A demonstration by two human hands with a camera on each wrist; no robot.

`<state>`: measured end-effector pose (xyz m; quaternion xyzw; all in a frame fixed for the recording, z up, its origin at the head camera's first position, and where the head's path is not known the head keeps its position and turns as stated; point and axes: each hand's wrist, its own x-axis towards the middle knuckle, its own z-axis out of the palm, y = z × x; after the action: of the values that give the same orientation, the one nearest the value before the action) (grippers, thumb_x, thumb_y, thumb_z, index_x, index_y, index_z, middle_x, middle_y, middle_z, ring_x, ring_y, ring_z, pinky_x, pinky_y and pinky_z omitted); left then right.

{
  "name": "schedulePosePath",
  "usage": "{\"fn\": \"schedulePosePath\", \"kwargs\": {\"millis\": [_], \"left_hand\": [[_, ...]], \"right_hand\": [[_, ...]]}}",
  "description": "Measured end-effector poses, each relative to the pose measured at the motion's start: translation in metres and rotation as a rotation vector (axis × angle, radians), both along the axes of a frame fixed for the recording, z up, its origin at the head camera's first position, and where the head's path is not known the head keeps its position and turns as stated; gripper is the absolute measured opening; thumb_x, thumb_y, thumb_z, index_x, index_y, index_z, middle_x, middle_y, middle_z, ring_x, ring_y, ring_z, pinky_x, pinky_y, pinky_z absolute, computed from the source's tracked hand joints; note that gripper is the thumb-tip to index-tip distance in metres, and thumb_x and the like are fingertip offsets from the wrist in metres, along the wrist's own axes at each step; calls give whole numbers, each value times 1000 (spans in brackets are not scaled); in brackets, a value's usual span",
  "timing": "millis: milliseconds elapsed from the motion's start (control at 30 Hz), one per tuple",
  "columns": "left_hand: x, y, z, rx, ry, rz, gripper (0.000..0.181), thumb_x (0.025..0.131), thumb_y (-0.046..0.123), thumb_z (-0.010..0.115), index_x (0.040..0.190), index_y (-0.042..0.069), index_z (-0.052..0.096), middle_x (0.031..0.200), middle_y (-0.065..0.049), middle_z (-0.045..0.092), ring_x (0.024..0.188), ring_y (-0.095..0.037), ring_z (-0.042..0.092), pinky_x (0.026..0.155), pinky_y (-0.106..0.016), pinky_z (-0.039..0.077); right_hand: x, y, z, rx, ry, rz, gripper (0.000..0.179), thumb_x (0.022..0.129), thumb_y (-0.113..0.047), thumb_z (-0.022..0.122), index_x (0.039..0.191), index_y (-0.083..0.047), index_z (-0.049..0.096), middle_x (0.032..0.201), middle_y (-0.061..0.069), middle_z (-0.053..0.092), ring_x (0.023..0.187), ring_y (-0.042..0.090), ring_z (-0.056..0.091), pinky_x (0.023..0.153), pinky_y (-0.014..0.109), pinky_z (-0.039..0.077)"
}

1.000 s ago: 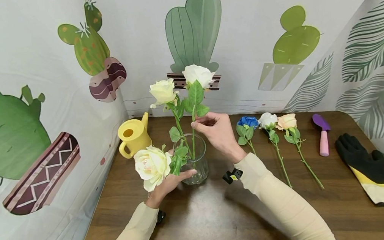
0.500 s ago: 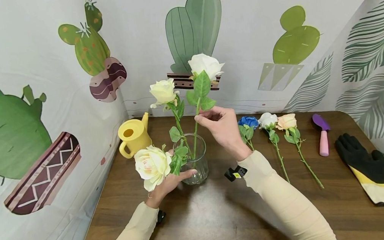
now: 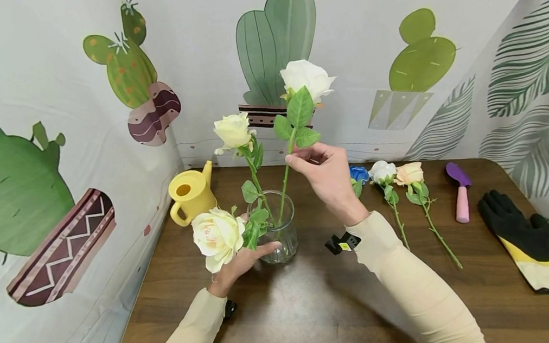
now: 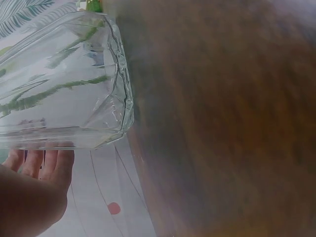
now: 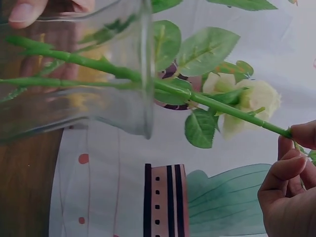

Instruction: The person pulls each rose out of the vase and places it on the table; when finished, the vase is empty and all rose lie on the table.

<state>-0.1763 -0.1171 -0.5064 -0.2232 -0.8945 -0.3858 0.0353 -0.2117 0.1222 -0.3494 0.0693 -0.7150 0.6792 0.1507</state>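
My right hand (image 3: 328, 177) pinches the green stem of a white rose (image 3: 307, 80) just below its leaves, between thumb and fingertips. The lower stem (image 5: 222, 106) slants down into a clear glass vase (image 3: 287, 241), its end inside the glass. My left hand (image 3: 243, 261) holds the vase from the left, thumb across the front; in the left wrist view its fingers (image 4: 61, 163) lie against the glass side. Two cream roses also stand in the vase: an upright one (image 3: 233, 130) and one drooping (image 3: 218, 237) over the left wrist.
A yellow watering can (image 3: 192, 195) stands at the back left of the wooden table (image 3: 292, 322). To the right lie a blue rose (image 3: 359, 174), a white rose (image 3: 382, 172), a peach rose (image 3: 409, 173), a purple-and-pink trowel (image 3: 461, 193) and a black-and-yellow glove (image 3: 520, 231).
My right hand has moved up and to the right with the white rose, so its stem leans further right and part of the blue rose is now covered. The left hand and vase have stayed put.
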Motion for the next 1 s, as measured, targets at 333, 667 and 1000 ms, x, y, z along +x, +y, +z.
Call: {"fn": "schedulePosePath", "kwargs": {"millis": [333,667,1000], "left_hand": [[-4,1,1,-47,10,32,71,87,54,88,143,16,66,140,0,73,134,-17,65,117,-45,55],[-7,5,-4,280,-173,-6,64,88,24,93,146,21,67,146,2,73,138,-15,65,119,-35,53],[-5,5,-2,259,-159,7,67,86,27,94,146,19,66,144,0,73,137,-19,67,118,-42,55]], "right_hand": [[6,9,17,-50,34,-31,6,93,-6,83,97,-2,83,80,-19,77,77,2,66,70,19,52],[11,19,33,-101,98,-32,15,93,-2,81,92,-17,83,87,-17,79,82,0,70,70,18,51],[15,29,49,-166,166,-48,13,93,1,81,96,-12,83,82,-13,78,75,1,66,67,17,50]]}}
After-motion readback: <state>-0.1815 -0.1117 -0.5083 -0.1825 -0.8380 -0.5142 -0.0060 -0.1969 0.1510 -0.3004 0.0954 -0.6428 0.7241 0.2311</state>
